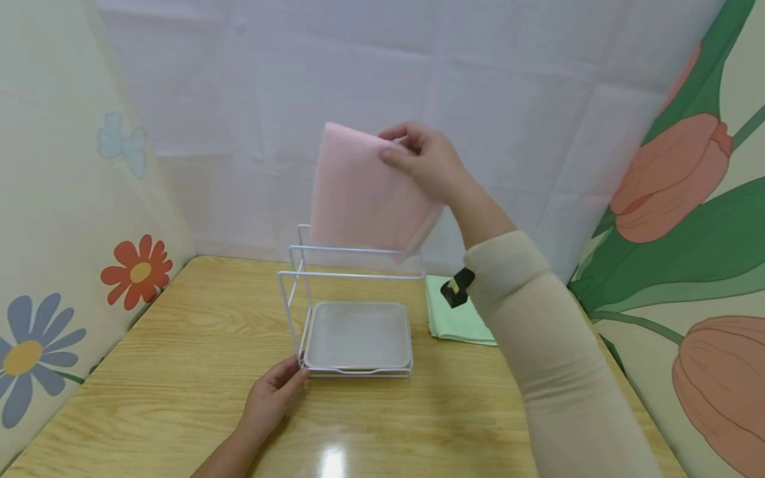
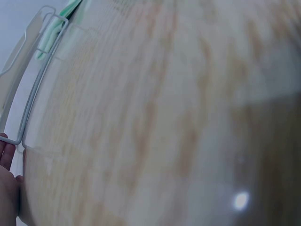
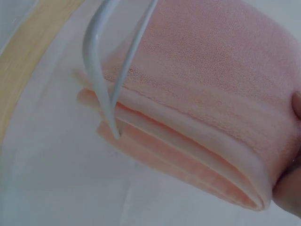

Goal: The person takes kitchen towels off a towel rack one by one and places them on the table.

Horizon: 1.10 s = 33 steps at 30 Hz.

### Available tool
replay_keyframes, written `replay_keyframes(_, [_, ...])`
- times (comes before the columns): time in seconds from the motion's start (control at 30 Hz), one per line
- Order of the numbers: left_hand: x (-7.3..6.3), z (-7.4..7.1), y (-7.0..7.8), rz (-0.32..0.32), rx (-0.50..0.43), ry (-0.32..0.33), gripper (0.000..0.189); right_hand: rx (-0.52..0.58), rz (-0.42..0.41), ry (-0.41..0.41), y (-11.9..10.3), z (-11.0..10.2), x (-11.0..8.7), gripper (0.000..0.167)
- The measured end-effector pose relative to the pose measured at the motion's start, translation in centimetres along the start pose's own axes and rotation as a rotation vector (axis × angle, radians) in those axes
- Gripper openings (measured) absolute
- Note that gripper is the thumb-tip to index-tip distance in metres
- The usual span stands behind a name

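Note:
My right hand (image 1: pixel 427 159) pinches a folded pink towel (image 1: pixel 364 189) by its upper right edge. The towel hangs upright, its lower edge close to the top bars of a white wire rack (image 1: pixel 352 276). In the right wrist view the layered folds of the towel (image 3: pixel 202 66) show behind the rack's bars (image 3: pixel 96 61). At the rack's front left corner my left hand (image 1: pixel 267 400) grips the wire base between thumb and fingers. A pale grey tray (image 1: pixel 358 335) sits in the base of the rack.
Right of the rack lies a folded mint green towel (image 1: pixel 460 318), partly hidden by my right sleeve (image 1: pixel 550 345). All of this stands on a wooden table (image 1: pixel 197 372). A white cloth backdrop (image 1: pixel 335 60) rises behind, with flower-printed panels on both sides.

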<state>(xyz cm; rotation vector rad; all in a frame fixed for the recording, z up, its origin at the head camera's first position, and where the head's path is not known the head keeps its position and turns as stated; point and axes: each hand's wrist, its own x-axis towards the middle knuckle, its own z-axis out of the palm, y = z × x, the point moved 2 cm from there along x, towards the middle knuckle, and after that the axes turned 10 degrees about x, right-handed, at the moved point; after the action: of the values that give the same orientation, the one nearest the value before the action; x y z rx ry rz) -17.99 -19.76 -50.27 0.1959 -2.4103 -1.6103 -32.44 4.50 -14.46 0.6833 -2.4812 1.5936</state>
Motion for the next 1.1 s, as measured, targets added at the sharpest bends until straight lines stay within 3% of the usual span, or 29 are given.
replay_keyframes(0.67, [0.2,0.0,0.0,-0.015,0.007,-0.006,0.038,0.046,-0.041,0.066,-2.9,-3.8,-1.5,0.03])
replay_keyframes(1.1, [0.2,0.1,0.3,0.0,0.005,-0.008,0.037,-0.001,-0.052,0.109,-2.9,-7.0,-2.9,0.033])
